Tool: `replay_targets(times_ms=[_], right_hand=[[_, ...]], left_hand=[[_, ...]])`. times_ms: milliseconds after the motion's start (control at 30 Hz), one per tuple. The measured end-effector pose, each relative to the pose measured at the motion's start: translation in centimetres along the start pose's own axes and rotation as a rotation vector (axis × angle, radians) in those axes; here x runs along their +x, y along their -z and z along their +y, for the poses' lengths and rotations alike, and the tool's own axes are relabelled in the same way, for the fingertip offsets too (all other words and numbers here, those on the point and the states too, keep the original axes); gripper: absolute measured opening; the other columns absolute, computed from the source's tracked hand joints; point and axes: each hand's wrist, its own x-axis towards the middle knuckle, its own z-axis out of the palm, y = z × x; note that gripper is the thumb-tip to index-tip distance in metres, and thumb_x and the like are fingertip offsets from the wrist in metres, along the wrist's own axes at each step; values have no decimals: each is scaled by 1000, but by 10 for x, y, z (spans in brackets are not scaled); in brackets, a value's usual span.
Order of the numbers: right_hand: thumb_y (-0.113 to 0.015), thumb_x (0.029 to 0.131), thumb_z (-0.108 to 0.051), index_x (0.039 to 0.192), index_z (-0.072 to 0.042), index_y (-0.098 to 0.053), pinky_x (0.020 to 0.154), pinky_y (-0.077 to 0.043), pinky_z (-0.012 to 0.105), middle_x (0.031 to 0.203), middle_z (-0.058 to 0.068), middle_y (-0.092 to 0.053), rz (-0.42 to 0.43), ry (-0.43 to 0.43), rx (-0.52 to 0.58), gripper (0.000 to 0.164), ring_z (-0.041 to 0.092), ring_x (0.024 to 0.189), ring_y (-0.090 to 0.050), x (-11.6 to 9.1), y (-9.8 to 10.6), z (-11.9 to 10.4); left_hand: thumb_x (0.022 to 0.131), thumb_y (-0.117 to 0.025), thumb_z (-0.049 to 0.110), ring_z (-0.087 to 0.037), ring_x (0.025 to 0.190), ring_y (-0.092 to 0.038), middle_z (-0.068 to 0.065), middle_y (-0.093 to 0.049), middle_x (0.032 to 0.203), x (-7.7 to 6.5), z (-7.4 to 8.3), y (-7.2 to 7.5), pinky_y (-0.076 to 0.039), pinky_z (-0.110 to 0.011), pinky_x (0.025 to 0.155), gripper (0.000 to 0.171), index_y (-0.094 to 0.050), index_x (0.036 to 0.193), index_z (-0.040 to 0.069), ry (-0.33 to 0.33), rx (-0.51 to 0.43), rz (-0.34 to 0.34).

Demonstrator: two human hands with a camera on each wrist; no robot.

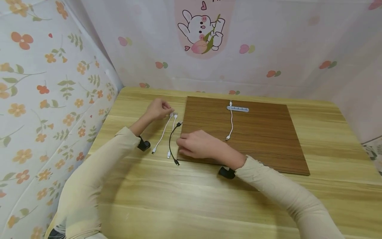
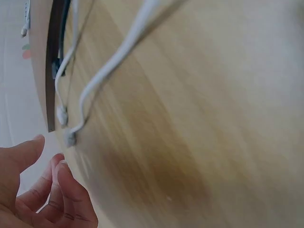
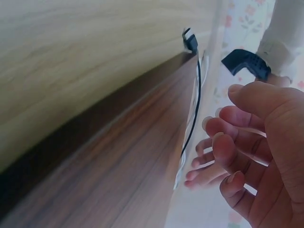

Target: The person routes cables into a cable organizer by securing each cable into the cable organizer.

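My left hand [image 1: 159,110] is at the far ends of two white USB cables on the table's left part. In the left wrist view, thumb and fingers [image 2: 73,190] stand apart just short of the plug of the outer white cable [image 2: 107,71]. Beside it lies the inner white cable [image 2: 59,85]. A short black USB cable [image 1: 170,141] lies to their right, by the board's edge. My right hand [image 1: 197,143] hovers over the brown board's left edge, fingers loosely bent and holding nothing, near the black cable [image 3: 198,90] in the right wrist view.
On the brown wooden board [image 1: 265,139], a white cable [image 1: 231,121] runs down from the left end of a light-blue slotted cable holder [image 1: 241,109]. The board lies on a light wood table [image 1: 167,199]. Printed curtains [image 1: 143,39] hang behind and at left.
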Motion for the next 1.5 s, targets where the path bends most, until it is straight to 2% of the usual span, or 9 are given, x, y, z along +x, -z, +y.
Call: replay_targets(times_ms=[200,333,433,567,833,1033,1233,1367,1500], right_hand=[[-56,93,-28,87,-17,-53,48,-39,27,77,-7,-46,-12,23,-1,12,8,58,-45,9,-2,-8],[-57,93,-29,90,-16,-56,48,-38,26,78,-8,-47,-16,51,8,13,7,58,-45,13,-3,-12],[-58,93,-30,92,-15,-58,48,-38,25,78,-7,-47,-10,72,0,15,7,57,-45,16,-4,-14],[-58,93,-30,92,-14,-59,47,-39,25,79,-6,-48,-9,79,-11,16,7,57,-45,17,-4,-15],[-58,93,-27,91,-14,-59,48,-38,24,79,-5,-49,-14,88,-17,13,7,56,-45,18,-4,-19],[-56,94,-26,89,-15,-58,48,-39,24,79,-5,-50,-18,93,-36,12,7,58,-46,24,-5,-23],[-56,94,-27,94,-14,-59,49,-40,24,83,-4,-51,-58,70,-71,13,7,61,-47,33,-9,-29],[-53,97,-27,94,-15,-60,47,-41,26,85,-5,-51,-33,72,-111,14,8,58,-48,41,-15,-35],[-52,96,-15,89,-16,-59,45,-39,26,81,-5,-48,-4,86,-163,10,9,55,-45,50,-19,-40]], left_hand=[[86,-69,28,-19,60,-59,-7,-64,74,2,-3,-3,-45,-31,58,26,-66,88,3,-7,48,-40],[85,-70,30,-19,66,-56,-6,-64,76,3,-3,-5,-43,-31,63,27,-68,86,3,-17,104,-50],[84,-71,30,-19,69,-53,-6,-64,78,2,-3,-5,-42,-31,63,27,-69,84,3,6,112,-55],[85,-70,31,-16,59,-49,-4,-63,69,2,-4,-4,-39,-28,56,29,-72,80,2,32,106,-85],[87,-68,29,-10,46,-33,4,-44,46,2,-3,-5,-31,-26,50,37,-68,63,0,32,97,-124],[88,-66,28,-7,39,-24,5,-34,43,2,-5,-4,-24,-23,42,45,-58,52,2,42,43,-162],[87,-65,30,-7,41,-23,6,-30,45,1,-8,0,-21,-23,42,45,-56,53,3,32,11,-181],[87,-65,30,-8,42,-23,6,-28,45,0,-8,3,-22,-24,43,46,-51,51,6,40,0,-196],[88,-64,29,-8,42,-22,6,-26,46,-1,-9,5,-21,-24,43,46,-47,50,9,43,-5,-194]])
